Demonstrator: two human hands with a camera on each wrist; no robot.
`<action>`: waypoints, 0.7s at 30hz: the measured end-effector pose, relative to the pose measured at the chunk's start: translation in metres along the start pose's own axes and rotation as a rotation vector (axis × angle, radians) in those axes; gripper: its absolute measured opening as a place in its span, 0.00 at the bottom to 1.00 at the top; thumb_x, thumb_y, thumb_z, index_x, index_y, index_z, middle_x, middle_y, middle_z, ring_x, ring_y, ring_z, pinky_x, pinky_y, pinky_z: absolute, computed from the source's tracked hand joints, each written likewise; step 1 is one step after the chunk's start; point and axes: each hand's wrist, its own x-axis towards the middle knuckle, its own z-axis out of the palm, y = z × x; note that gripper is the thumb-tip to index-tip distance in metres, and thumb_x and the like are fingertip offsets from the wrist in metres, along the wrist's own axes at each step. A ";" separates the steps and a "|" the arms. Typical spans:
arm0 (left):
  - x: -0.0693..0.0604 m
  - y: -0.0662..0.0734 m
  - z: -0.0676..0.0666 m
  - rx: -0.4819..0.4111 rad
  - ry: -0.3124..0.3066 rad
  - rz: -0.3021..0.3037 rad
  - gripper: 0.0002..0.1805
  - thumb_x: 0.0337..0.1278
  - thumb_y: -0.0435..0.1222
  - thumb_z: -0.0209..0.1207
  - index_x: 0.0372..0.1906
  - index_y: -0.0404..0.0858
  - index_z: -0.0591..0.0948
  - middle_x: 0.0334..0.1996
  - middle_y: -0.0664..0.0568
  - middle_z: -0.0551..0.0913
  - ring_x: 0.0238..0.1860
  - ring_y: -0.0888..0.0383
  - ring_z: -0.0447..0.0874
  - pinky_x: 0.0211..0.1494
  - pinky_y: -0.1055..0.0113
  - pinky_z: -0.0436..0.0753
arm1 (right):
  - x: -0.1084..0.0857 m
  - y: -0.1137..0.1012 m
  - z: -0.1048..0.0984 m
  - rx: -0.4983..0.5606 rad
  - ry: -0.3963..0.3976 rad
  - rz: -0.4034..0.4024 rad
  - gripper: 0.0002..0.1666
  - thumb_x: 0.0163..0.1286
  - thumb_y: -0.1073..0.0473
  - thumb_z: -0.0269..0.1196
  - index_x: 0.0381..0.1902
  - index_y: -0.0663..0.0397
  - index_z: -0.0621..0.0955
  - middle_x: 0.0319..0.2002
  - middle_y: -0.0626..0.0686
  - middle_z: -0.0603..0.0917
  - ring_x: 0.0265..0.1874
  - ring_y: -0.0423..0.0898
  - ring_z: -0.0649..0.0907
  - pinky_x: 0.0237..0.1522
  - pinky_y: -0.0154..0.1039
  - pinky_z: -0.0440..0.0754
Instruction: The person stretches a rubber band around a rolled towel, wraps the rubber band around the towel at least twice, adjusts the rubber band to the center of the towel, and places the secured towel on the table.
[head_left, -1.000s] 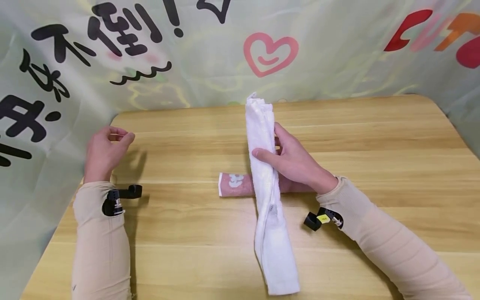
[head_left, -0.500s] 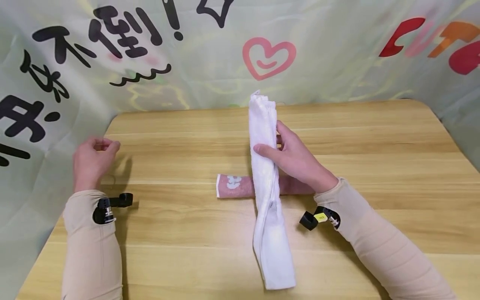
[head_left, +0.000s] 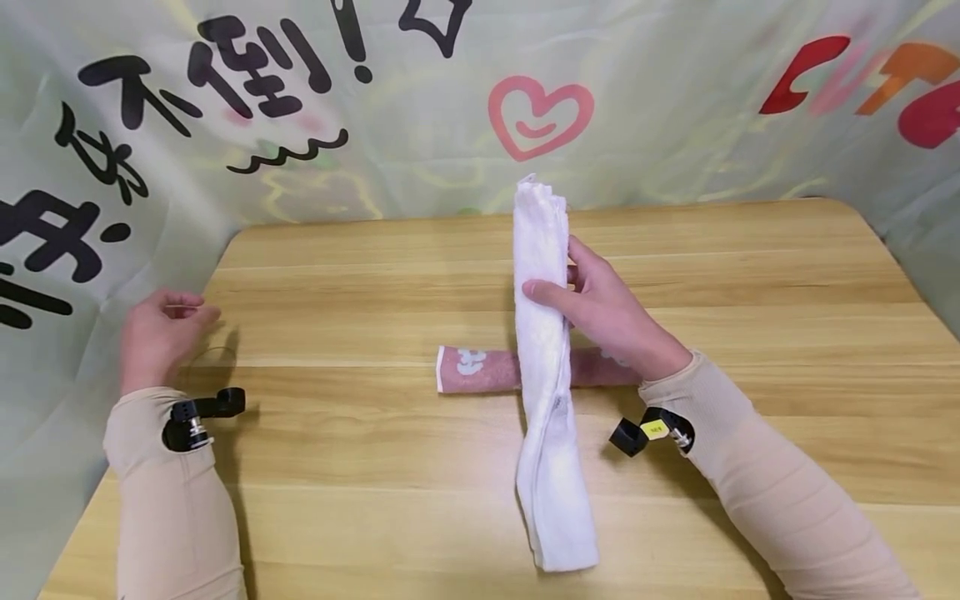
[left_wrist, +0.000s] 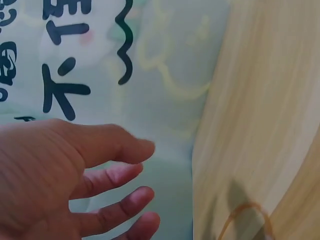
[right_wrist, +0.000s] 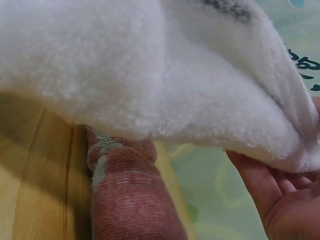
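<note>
My right hand [head_left: 618, 312] grips a long folded white towel [head_left: 546, 367], thumb across its near face and fingers behind. The towel's far end is raised and its other end reaches toward me. Under it a rolled pink towel [head_left: 480, 372] with pale patterns lies crosswise on the table; its middle is hidden. In the right wrist view the white towel [right_wrist: 115, 75] fills the top above the pink roll [right_wrist: 135, 205]. My left hand [head_left: 161, 337] hovers near the table's left edge, its fingers [left_wrist: 135, 197] loosely bent around nothing.
A thin brownish loop [left_wrist: 245, 206] shows near the left hand, over the wooden table [head_left: 360, 450]. A pale printed cloth [head_left: 420, 133] stands behind and beside the table. Each wrist carries a small black camera mount [head_left: 217, 404].
My left hand has drawn away to the left and toward me. My right hand keeps its grip on the white towel, which has shifted slightly right in view.
</note>
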 end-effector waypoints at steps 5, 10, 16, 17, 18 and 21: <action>0.002 -0.009 -0.001 0.054 -0.036 0.036 0.29 0.71 0.47 0.55 0.67 0.32 0.73 0.58 0.36 0.78 0.48 0.49 0.75 0.42 0.67 0.70 | -0.001 0.001 -0.001 0.004 0.001 0.001 0.36 0.74 0.49 0.65 0.75 0.37 0.65 0.51 0.59 0.81 0.46 0.52 0.85 0.44 0.44 0.89; 0.001 -0.018 -0.005 0.105 -0.080 0.070 0.29 0.74 0.46 0.53 0.68 0.29 0.71 0.64 0.26 0.74 0.56 0.34 0.75 0.44 0.62 0.71 | -0.001 0.001 0.000 0.027 -0.014 0.010 0.34 0.74 0.49 0.65 0.74 0.33 0.66 0.53 0.59 0.81 0.48 0.54 0.84 0.46 0.46 0.88; 0.001 -0.021 -0.013 0.169 -0.211 0.123 0.29 0.75 0.42 0.52 0.70 0.27 0.66 0.67 0.20 0.67 0.61 0.25 0.69 0.57 0.38 0.71 | -0.001 0.002 0.001 0.030 -0.025 0.025 0.34 0.74 0.48 0.65 0.74 0.31 0.66 0.54 0.59 0.80 0.50 0.54 0.84 0.47 0.47 0.88; 0.001 -0.022 -0.014 0.176 -0.234 0.134 0.29 0.74 0.41 0.53 0.70 0.27 0.65 0.66 0.19 0.66 0.61 0.24 0.68 0.58 0.36 0.71 | -0.001 0.002 0.001 0.027 -0.026 0.024 0.34 0.74 0.48 0.65 0.74 0.31 0.66 0.53 0.59 0.80 0.50 0.54 0.84 0.47 0.47 0.88; 0.001 -0.022 -0.015 0.181 -0.260 0.142 0.30 0.73 0.40 0.54 0.70 0.26 0.64 0.66 0.18 0.65 0.61 0.23 0.68 0.58 0.35 0.70 | -0.001 0.002 0.002 0.027 -0.029 0.024 0.34 0.74 0.49 0.65 0.74 0.31 0.65 0.53 0.59 0.80 0.50 0.54 0.84 0.47 0.48 0.88; 0.002 -0.022 -0.016 0.204 -0.335 0.152 0.34 0.71 0.41 0.58 0.71 0.25 0.62 0.65 0.17 0.64 0.60 0.23 0.67 0.58 0.34 0.70 | -0.001 0.003 0.002 0.034 -0.034 0.020 0.34 0.75 0.49 0.65 0.74 0.31 0.66 0.53 0.59 0.80 0.50 0.55 0.84 0.46 0.48 0.88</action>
